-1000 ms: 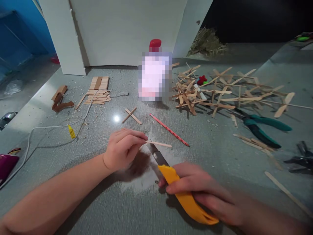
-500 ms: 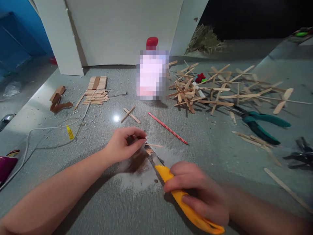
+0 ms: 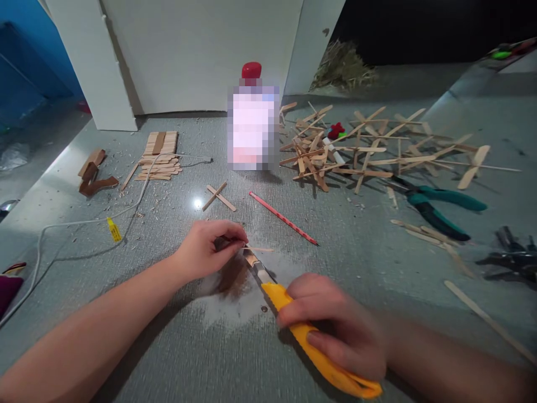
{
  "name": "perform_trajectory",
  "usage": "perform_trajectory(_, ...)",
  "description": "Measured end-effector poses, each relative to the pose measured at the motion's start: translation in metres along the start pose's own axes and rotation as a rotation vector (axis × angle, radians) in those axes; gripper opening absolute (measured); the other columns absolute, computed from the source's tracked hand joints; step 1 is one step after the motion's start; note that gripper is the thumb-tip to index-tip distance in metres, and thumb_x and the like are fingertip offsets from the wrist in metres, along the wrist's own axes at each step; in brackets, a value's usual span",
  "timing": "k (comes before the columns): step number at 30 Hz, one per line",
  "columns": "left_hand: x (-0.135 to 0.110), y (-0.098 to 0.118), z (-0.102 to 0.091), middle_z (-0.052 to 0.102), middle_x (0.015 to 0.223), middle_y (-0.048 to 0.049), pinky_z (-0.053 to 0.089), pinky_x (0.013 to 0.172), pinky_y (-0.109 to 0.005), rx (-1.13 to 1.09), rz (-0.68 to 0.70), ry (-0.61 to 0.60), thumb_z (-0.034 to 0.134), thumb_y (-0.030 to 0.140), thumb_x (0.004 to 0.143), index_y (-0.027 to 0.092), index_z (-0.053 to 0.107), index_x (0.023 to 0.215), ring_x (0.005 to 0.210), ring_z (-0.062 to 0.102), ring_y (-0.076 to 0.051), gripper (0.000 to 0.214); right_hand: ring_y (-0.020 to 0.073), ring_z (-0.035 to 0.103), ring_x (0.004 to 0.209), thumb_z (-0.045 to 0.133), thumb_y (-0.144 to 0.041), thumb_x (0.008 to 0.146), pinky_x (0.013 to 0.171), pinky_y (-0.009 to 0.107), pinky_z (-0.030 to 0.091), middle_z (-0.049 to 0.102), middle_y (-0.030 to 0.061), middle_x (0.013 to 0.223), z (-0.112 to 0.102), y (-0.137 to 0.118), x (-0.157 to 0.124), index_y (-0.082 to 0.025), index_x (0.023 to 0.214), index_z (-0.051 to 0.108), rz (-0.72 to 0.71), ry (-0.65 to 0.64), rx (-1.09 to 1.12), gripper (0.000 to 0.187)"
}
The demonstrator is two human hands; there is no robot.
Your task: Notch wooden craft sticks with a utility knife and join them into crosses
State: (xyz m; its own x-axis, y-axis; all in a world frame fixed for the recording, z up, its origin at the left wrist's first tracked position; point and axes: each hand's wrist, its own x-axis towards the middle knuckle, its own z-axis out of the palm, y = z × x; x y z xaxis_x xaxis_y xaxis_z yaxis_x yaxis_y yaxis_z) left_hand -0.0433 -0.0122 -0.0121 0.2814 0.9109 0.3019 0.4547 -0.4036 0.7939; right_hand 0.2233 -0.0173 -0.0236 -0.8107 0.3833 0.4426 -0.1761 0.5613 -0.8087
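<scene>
My right hand [image 3: 335, 322] is wrapped round the yellow handle of a utility knife [image 3: 279, 295], its blade extended up and to the left. My left hand [image 3: 210, 249] is closed in a pinch on a thin wooden stick [image 3: 262, 249], whose free end pokes out to the right. The blade tip meets the stick right by the left fingertips; the exact contact is hidden. Pale dust and a brown worn patch lie on the surface beneath. Just beyond the hands are a red patterned pencil [image 3: 283, 218] and two crossed craft sticks [image 3: 218, 197].
A stack of craft sticks [image 3: 157, 159] and a cable [image 3: 90, 221] lie on the left. A red-capped bottle [image 3: 251, 70], its body blurred, stands at the back. Right are a pile of joined craft sticks [image 3: 319, 162], green-handled pliers [image 3: 440, 207] and a dark tool [image 3: 512, 257].
The view has shifted slightly, so everything sits a little further left. Both hands keep their holds, with the knife blade still at the stick.
</scene>
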Motion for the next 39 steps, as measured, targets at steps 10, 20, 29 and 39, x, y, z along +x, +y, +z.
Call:
perform_trajectory(10,0.001,0.001,0.0,0.077,0.083,-0.0032,0.061,0.071,-0.026,-0.013,-0.068,-0.007,0.065,0.016,0.09,0.017,0.067,0.099,0.074,0.074,-0.013,0.009,0.0158,0.05,0.054,0.04,-0.028,0.095,0.058,0.029,0.037,0.056,-0.0014,0.06,0.0,0.0,-0.004,-0.019,0.103,0.063,0.023,-0.026,-0.08,0.026)
perform_trajectory(20,0.0,0.0,0.0,0.072,0.088,-0.0024,0.055,0.066,-0.029,0.227,0.053,-0.09,0.051,0.012,0.093,0.022,0.055,0.104,0.075,0.069,-0.015,0.015,0.0162,0.052,0.055,0.041,-0.026,0.093,0.06,0.029,0.04,0.057,-0.0007,0.06,-0.002,-0.001,-0.002,-0.019,0.102,0.063,0.021,-0.058,-0.12,0.024)
perform_trajectory(29,0.001,-0.006,0.0,0.067,0.085,-0.0025,0.056,0.068,-0.028,0.091,-0.046,0.065,0.051,0.011,0.092,0.02,0.053,0.102,0.076,0.067,-0.014,0.014,0.017,0.049,0.052,0.039,-0.03,0.094,0.054,0.03,0.035,0.054,0.0005,0.056,-0.001,-0.003,-0.003,-0.02,0.094,0.066,0.044,-0.097,-0.123,0.029)
perform_trajectory(39,0.001,-0.013,-0.002,0.068,0.082,0.0006,0.045,0.051,-0.018,0.098,-0.176,0.431,0.055,0.02,0.098,0.02,0.063,0.104,0.057,0.058,-0.007,0.01,0.0144,0.049,0.055,0.043,-0.023,0.094,0.054,0.029,0.034,0.057,-0.0015,0.062,-0.002,-0.003,0.002,-0.021,0.103,0.064,-0.028,0.048,-0.086,0.023)
